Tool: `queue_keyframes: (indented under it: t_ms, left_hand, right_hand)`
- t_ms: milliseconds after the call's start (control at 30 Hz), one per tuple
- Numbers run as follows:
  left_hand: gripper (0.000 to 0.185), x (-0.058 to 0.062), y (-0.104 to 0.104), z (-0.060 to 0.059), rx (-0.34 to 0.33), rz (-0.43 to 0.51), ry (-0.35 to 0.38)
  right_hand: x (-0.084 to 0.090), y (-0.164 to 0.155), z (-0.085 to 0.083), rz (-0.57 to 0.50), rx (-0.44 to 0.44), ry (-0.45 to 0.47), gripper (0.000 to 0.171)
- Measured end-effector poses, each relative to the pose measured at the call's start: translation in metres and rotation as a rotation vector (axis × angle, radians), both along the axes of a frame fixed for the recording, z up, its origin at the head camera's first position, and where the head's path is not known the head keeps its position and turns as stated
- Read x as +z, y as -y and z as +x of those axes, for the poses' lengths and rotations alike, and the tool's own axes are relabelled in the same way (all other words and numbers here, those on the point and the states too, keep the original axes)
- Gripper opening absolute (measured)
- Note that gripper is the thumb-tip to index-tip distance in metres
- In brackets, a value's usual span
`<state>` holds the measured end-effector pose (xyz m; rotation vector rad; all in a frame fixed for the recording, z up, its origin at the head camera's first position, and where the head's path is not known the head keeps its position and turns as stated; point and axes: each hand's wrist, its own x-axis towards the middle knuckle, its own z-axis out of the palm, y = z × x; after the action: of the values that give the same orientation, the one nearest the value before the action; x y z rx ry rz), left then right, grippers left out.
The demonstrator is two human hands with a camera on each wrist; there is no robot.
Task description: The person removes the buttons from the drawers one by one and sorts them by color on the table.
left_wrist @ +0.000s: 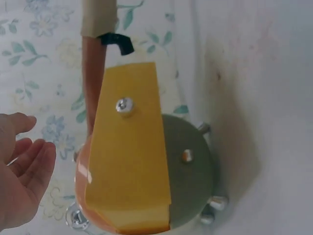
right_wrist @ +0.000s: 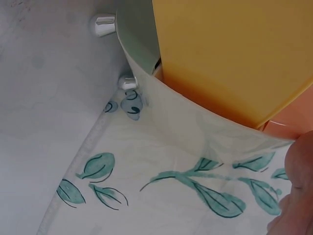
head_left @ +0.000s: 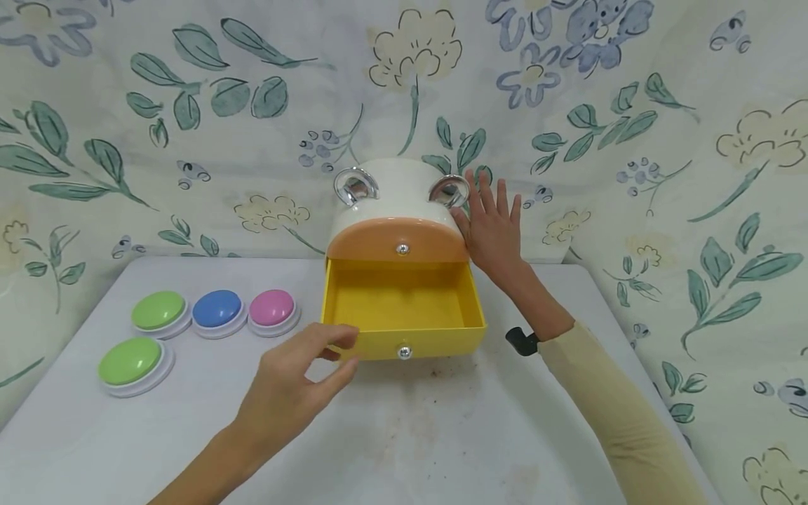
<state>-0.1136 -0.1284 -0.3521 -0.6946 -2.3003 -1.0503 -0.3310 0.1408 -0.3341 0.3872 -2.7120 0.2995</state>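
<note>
A small rounded white drawer cabinet (head_left: 399,193) stands against the back with two silver ring-shaped handles on top. Its yellow drawer (head_left: 442,342) is pulled out, and nothing shows inside it. Above it is an orange drawer front (head_left: 366,242) with a silver knob, shut. In the left wrist view a green drawer front (left_wrist: 188,178) shows beneath the yellow one. My left hand (head_left: 287,389) hovers by the yellow drawer's left front corner, fingers loosely bent and holding nothing. My right hand (head_left: 495,228) has its fingers stretched out and rests along the cabinet's right side.
Left of the cabinet are several round push buttons on white bases: a blue button (head_left: 217,308), a pink button (head_left: 272,307), and two green ones, including a nearer green button (head_left: 129,361). A floral cloth (head_left: 252,140) hangs behind the white table (head_left: 442,435).
</note>
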Motion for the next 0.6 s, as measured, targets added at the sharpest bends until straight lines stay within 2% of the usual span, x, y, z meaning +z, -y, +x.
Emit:
queue_keyframes:
  t_ms: [167, 333, 500, 600]
  left_hand:
    - [0.037, -0.022, -0.015, 0.000, -0.048, 0.032, 0.009]
    - [0.037, -0.043, -0.026, -0.007, -0.070, 0.010, 0.023]
    - [0.045, -0.054, -0.033, -0.014, -0.071, -0.020, 0.099]
    - [0.045, -0.057, -0.037, -0.018, -0.082, -0.008, 0.110]
  right_hand:
    - [0.000, 0.000, 0.000, 0.003, 0.000, 0.004, 0.065]
    - [-0.001, 0.000, -0.001, 0.014, -0.001, -0.003, 0.065]
    - [-0.002, 0.000, -0.001, 0.021, -0.004, 0.000, 0.065]
    - [-0.001, 0.000, -0.001, 0.017, -0.002, -0.002, 0.065]
